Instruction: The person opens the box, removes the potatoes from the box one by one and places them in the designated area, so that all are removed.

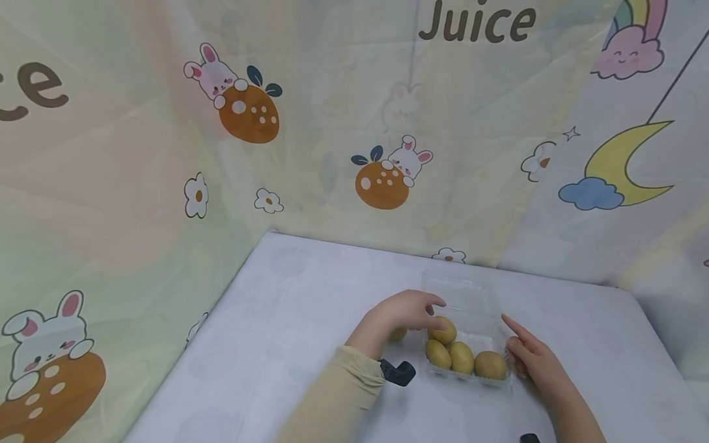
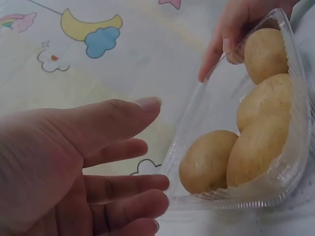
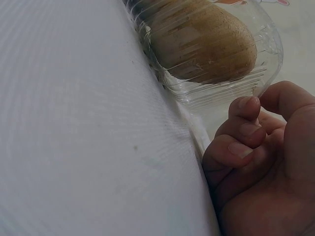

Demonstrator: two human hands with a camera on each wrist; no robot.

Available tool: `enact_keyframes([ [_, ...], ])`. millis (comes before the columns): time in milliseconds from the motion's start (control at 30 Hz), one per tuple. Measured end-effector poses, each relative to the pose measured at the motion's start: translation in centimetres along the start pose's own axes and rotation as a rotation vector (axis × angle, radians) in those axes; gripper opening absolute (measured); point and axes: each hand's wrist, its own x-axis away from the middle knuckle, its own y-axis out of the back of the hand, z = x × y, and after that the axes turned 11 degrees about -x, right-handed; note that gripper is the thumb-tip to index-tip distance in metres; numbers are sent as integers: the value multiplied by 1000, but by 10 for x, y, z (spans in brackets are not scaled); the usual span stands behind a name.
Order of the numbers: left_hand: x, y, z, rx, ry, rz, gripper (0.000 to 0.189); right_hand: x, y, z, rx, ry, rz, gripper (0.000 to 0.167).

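Observation:
A clear plastic clamshell container [image 1: 469, 379] lies opened on the table with several yellow-brown potatoes [image 1: 461, 357] in it. One potato [image 2: 209, 162] sits at the container's left side, close to my left hand [image 2: 113, 162]. That hand holds nothing; its thumb and fingers stand apart, and in the head view they overlap this potato from above. At the right rim, my right hand [image 1: 531, 358] pinches the edge between thumb and curled fingers [image 3: 241, 128], the index finger stretched along the side. Another potato [image 1: 397, 334] lies on the table, partly hidden behind my left wrist.
The container's transparent lid [image 1: 457, 293] is folded back toward the rear of the white-covered table [image 1: 269, 323]. Printed cloth [image 1: 311, 116] with rabbits and flowers hangs behind the table and along its left side. Each wrist wears a small black camera [image 1: 397, 373].

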Motion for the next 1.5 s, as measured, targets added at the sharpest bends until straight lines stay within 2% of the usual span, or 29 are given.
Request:
enact_keyframes([
  [100,-1,2,-5,29,18,42,52,0,0,0,-6,-2,2,56],
  [300,-2,4,-12,20,31,97,52,-1,0,-1,1,-18,-14,56],
  [500,-4,3,-12,43,14,122,56,-3,1,-3,4,-19,-16,56],
  [667,-9,-3,-10,-10,9,91,53,-3,2,-3,9,-19,-12,56],
  [1000,-15,-10,-8,-175,-31,37,26,-3,4,-3,-19,-1,-4,56],
  [1067,-14,-10,-10,-203,-28,24,25,-3,4,-3,-13,-2,-5,56],
  [1300,-11,-10,-13,-141,58,0,28,-3,2,-4,-3,-5,-6,56],
  [1500,-12,-11,-13,-111,43,5,28,-3,2,-4,15,-25,-18,56],
])
